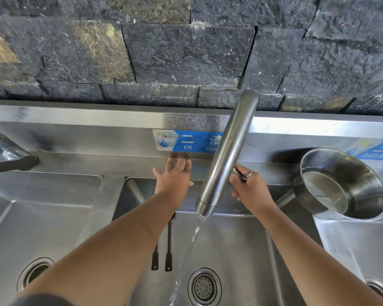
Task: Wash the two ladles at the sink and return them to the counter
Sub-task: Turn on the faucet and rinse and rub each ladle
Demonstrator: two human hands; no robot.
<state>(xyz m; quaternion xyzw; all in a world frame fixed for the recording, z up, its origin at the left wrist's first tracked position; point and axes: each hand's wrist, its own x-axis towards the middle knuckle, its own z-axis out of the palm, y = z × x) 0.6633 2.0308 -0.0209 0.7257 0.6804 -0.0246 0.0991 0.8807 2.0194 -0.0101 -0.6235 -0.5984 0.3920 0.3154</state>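
Steel tap handle (pixel 238 172) apparently under right fingers (pixel 244 173); left fingers (pixel 177 165) spread.

Blue sticker (pixel 192 141) on the backsplash reads "ER", "QIA" — spout hides the rest.

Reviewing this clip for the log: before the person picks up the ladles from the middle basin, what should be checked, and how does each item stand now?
1. Water running from the faucet: ok, a stream falls into the middle basin.
2. Right hand on the tap handle: ok, fingers closed around it.
3. Left hand free to grasp: ok, open and flat on the back ledge.
4. Ladle handles within reach: ok, two dark handles lie in the basin beneath the left forearm; the bowls are hidden.
5. Ladles under the stream: not ok, the handles lie left of it.
6. Drain unblocked: ok, strainer uncovered.
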